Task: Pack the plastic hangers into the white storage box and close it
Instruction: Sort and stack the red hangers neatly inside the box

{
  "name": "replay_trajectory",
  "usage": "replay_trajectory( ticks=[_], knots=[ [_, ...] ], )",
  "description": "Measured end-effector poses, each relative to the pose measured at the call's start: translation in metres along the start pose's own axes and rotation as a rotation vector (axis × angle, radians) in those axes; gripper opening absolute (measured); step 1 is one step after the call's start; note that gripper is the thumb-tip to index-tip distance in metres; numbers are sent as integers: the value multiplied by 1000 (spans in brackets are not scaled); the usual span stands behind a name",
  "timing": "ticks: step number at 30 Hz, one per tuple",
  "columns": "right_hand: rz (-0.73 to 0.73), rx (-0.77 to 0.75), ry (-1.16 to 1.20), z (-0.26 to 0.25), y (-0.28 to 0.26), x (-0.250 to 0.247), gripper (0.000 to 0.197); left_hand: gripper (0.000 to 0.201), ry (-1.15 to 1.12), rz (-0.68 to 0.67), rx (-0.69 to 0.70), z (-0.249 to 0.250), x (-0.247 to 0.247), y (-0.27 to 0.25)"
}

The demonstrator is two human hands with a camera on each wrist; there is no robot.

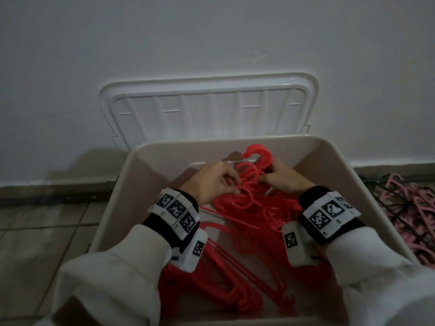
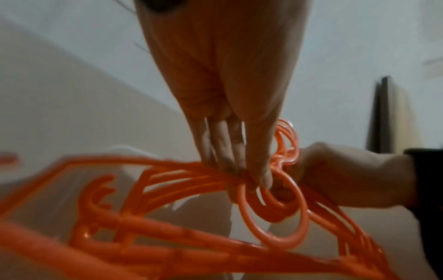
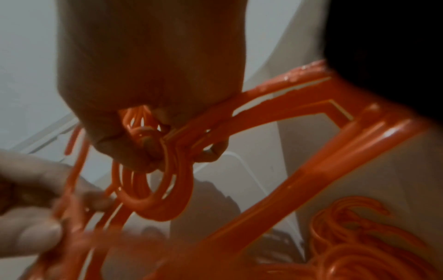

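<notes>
- A white wall (image 1: 211, 31) stood behind a tiled floor (image 1: 35, 231), and the detached lid (image 1: 207, 109) leaned against that wall, just beyond the white storage box (image 1: 353, 184).
- The left hand (image 1: 211, 180) pinched the necks of a bundle of red hangers (image 1: 249, 208) inside the box, thumb and fingers curled round them.
- The bundle's long axis ran from the hooks (image 1: 256, 158) at the far side back toward the person; both hands sat at the hook end, equally near.
- The right hand (image 1: 284, 177) gripped the same necks from the other side.
- At far right, pink hangers (image 1: 409, 208) lay on the floor, cut off by the frame; their number was unclear. The sleeves hid the bundle's near end.
</notes>
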State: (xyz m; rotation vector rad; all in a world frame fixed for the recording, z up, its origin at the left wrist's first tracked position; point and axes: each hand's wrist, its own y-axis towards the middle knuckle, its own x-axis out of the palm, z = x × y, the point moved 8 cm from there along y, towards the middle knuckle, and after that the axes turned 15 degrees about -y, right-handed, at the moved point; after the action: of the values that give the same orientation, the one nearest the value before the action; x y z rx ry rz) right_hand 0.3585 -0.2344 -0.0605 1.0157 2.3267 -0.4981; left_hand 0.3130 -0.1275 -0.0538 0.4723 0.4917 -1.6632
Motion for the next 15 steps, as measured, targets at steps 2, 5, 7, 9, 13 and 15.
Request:
replay_trajectory(
  ticks=[2, 5, 7, 9, 13, 15],
  knots=[
    [-9, 8, -24, 1, 1, 1, 33, 16, -49, 50, -7, 0, -4, 0],
    [-16, 15, -19, 1, 3, 1, 32, 13, -80, 153, 28, 9, -12, 0],
    [-22, 6, 10, -1, 4, 1, 37, 11, -101, 212, 73, 15, -16, 0],
    [-24, -9, 52, -2, 4, 1, 40, 10, -131, 282, 116, 19, -19, -2],
    [-8, -33, 51, -2, 6, 5, 29, 9, -214, 393, 178, 22, -25, -4],
    [-1, -65, 50, -4, 7, 7, 38, 10, -183, 421, 226, 26, -26, -5]
  ],
)
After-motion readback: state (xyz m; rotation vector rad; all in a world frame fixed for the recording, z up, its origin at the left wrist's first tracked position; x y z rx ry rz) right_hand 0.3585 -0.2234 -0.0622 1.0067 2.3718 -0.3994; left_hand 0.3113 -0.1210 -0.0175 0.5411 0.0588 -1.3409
